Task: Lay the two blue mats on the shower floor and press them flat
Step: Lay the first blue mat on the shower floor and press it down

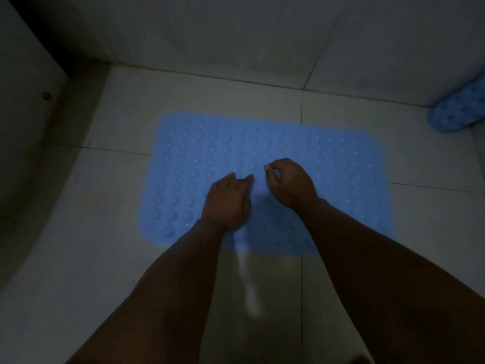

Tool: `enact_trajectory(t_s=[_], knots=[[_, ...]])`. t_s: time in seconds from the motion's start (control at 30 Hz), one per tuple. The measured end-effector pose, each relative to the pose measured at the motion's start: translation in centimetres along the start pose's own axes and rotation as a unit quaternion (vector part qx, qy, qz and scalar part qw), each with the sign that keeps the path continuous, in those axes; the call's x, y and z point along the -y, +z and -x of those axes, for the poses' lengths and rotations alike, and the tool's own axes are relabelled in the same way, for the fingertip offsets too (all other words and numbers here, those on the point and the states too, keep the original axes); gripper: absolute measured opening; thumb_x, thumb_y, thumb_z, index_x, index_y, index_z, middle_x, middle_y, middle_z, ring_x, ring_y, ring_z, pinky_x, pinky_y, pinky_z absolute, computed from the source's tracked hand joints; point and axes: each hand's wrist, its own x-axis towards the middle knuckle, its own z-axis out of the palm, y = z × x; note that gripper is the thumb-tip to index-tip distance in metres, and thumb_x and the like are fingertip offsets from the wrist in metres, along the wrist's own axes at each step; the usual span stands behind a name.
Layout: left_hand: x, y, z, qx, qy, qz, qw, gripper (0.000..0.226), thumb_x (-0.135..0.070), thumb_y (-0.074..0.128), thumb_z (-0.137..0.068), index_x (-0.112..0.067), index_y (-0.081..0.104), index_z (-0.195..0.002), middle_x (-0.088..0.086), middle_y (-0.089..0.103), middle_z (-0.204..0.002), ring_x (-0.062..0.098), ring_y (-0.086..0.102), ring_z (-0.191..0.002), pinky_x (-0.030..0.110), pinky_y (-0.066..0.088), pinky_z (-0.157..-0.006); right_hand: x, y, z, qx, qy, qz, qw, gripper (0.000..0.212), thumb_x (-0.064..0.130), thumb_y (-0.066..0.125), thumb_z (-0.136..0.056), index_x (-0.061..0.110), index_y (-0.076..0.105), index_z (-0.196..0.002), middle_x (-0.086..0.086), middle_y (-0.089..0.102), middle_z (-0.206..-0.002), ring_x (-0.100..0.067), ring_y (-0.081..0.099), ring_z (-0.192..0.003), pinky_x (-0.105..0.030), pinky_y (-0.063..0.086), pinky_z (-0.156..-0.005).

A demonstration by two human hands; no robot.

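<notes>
You see a very dim picture, with a cold grey-blue tone everywhere. The blue mat (275, 153) is the brightest area, and its far half is lit better than its near edge. Your forearms are almost black and without detail. The top left corner falls into deep shadow. A pale blurred streak lies between your arms. The straight tile lines bend near the edges, and fine detail is soft and noisy.

Open tile floor (110, 258) left, right and near side of the flat mat (341, 179). Walls (236, 35) close off the far side; a dark ledge (34, 153) blocks the left. Second mat (459, 114) sits at the far right corner.
</notes>
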Motion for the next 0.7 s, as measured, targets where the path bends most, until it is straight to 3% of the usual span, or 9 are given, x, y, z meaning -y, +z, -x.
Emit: enact_trajectory(t_s=[0.13,0.2,0.3,0.43,0.7], knots=[[4.5,-2.2,1.3,-0.059,-0.06,-0.045,0.995,0.073,-0.043,0.027,-0.083,-0.016,0.054,-0.145,0.01,0.062,-0.138,0.038,0.044,-0.142,0.049,0.039,-0.107,3.3,2.9,1.6,-0.01,-0.036,0.02,0.999,0.043,0.044,0.039,-0.096,0.017,0.072,-0.105,-0.008,0.07,-0.105,-0.032,0.065,-0.107,-0.043,0.055,-0.088],[6.2,-3.0,1.8,-0.068,-0.084,-0.06,0.992,0.07,-0.042,0.027,-0.085,-0.017,0.053,-0.146,0.009,0.059,-0.141,0.036,0.039,-0.145,0.05,0.037,-0.109,4.8,5.8,3.0,-0.012,-0.072,0.051,0.996,0.049,0.04,0.039,-0.096,0.009,0.07,-0.117,-0.016,0.069,-0.119,-0.038,0.062,-0.12,-0.05,0.054,-0.094],[8.4,-3.4,2.4,-0.074,-0.106,-0.077,0.989,0.063,-0.037,0.034,-0.09,-0.017,0.051,-0.147,0.009,0.055,-0.146,0.035,0.034,-0.148,0.052,0.036,-0.111,7.2,10.3,5.4,0.067,-0.058,0.089,0.992,0.068,0.049,0.033,-0.096,0.005,0.05,-0.145,-0.023,0.041,-0.156,-0.041,0.032,-0.148,-0.062,0.032,-0.114],[10.1,-3.3,3.0,-0.092,-0.11,-0.076,0.987,0.056,-0.035,0.04,-0.093,-0.016,0.053,-0.144,0.01,0.052,-0.149,0.035,0.03,-0.15,0.053,0.036,-0.112,8.6,13.3,7.6,0.069,-0.071,0.176,0.979,0.086,0.064,0.032,-0.098,0.003,0.023,-0.158,-0.022,0.009,-0.168,-0.037,0.001,-0.157,-0.062,0.007,-0.123],[11.8,-1.7,3.1,-0.113,-0.065,-0.086,0.988,0.046,-0.025,0.052,-0.099,-0.013,0.052,-0.144,0.015,0.041,-0.158,0.038,0.019,-0.154,0.056,0.031,-0.117,8.3,13.8,8.0,0.041,-0.079,0.193,0.977,0.087,0.064,0.03,-0.1,0.001,0.018,-0.159,-0.02,0.006,-0.168,-0.033,0.0,-0.157,-0.061,0.011,-0.122]])
